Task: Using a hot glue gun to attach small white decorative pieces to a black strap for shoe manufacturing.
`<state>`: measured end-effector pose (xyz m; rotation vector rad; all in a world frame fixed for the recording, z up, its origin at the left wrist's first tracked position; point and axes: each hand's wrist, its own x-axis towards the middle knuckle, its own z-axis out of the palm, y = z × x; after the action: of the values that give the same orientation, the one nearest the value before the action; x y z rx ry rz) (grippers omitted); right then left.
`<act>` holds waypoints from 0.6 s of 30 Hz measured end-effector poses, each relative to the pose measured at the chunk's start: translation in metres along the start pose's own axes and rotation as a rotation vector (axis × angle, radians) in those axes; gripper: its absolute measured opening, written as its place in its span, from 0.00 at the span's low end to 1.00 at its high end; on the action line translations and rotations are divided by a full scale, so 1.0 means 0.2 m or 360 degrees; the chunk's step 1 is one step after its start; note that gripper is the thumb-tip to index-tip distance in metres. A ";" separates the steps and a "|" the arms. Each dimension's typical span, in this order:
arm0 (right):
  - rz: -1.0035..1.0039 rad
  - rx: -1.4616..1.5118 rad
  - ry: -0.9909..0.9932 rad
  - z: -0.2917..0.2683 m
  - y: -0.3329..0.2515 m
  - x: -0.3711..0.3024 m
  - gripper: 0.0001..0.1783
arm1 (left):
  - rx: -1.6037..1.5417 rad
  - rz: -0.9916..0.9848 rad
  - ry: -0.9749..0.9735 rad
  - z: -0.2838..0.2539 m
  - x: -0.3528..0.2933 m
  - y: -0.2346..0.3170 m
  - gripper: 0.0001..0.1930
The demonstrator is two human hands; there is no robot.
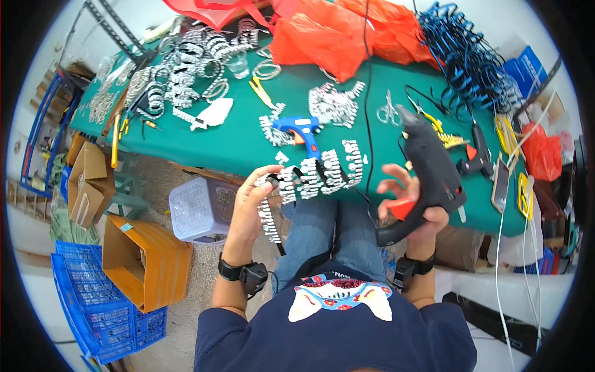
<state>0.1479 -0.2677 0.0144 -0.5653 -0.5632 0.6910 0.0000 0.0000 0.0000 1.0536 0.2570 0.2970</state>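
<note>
My left hand [249, 208] pinches one end of a black spiral strip [319, 168] set with white and clear beads. Its coils stretch to the right above the table's near edge, and a short tail hangs below my fingers. In my right hand [427, 222] is a large black hot glue gun [427, 152] with an orange trigger, its nozzle pointing up and away. The fingers near the trigger are partly spread, while the rest of the hand supports the handle. A smaller blue glue gun [302, 129] lies on the green table just beyond the strip.
The green table [229, 146] bears beaded coils [186, 68], scissors [388, 110], yellow-handled pliers [263, 93], red plastic bags [322, 37] and dark blue coils [462, 59]. A black cable [367, 93] crosses it. Left below stand a plastic bin [195, 211], an orange box [158, 263] and blue crates [93, 297].
</note>
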 end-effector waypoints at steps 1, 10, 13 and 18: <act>0.0064 0.0030 -0.0002 0.06 0.02 0.02 0.22 | 0.0045 0.0007 -0.0005 0.02 -0.01 0.00 0.20; 0.0203 0.0012 0.0223 -0.05 0.16 -0.07 0.26 | 0.0906 0.0525 0.0138 0.18 0.10 -0.20 0.19; 0.0267 -0.0065 0.0268 -0.05 0.21 -0.05 0.26 | 0.1881 0.1128 0.0240 0.27 0.12 -0.12 0.18; 0.0331 -0.0123 0.0254 -0.06 0.26 -0.02 0.27 | 0.1177 0.0509 0.0059 0.43 0.16 -0.08 0.18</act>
<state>0.1308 -0.2416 -0.0293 -0.7515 -0.3860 0.8148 0.0617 -0.0653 0.0252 1.8278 0.2353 0.5302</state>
